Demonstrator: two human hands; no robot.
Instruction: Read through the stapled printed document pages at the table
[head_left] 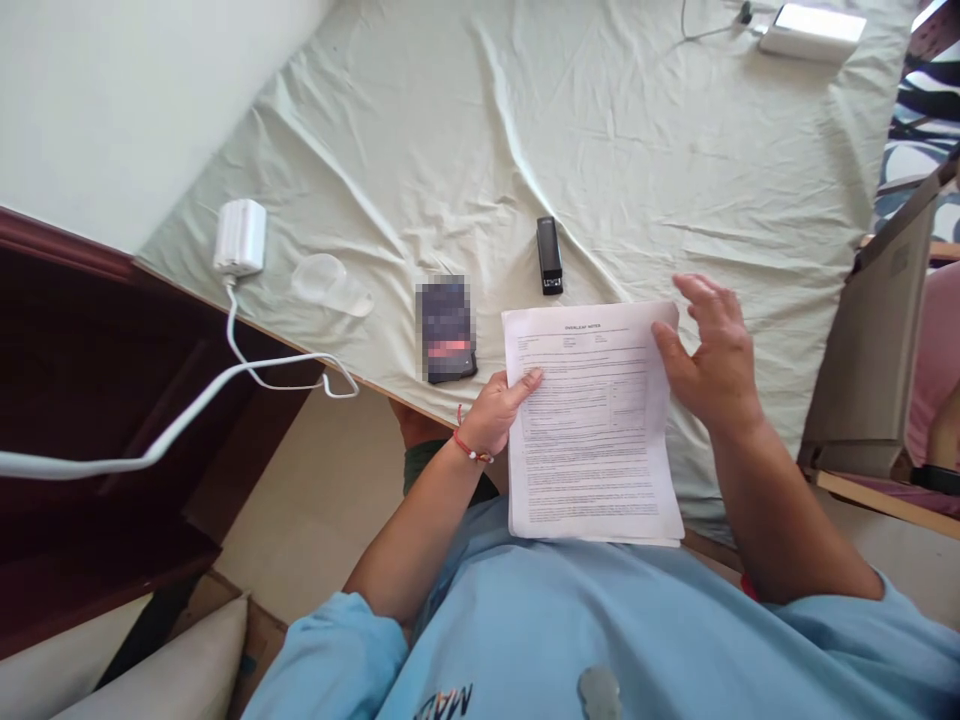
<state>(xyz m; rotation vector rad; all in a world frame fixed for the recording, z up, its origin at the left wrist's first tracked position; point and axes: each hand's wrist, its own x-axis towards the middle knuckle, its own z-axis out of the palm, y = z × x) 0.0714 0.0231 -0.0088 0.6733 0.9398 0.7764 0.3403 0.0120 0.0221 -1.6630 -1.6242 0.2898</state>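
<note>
A stack of printed paper sheets [585, 430] lies at the near edge of the cloth-covered table, partly over my lap. My left hand [499, 410] grips its left side, thumb on top and the other fingers hidden underneath. At the upper right corner of the sheets is my right hand [709, 350], its fingers spread and the thumb close to the paper edge; whether the thumb touches the paper I cannot tell. Just beyond the top of the stack lies a black stapler [550, 255]. A dark phone [448, 330], partly blurred, rests left of the sheets.
A pale green cloth [420, 130] covers the table. On its left are a white power adapter [240, 237] with a white cable [150, 450] and a clear plastic piece [322, 280]. A white box-shaped device [814, 32] sits far right. A grey panel [870, 340] stands at the right.
</note>
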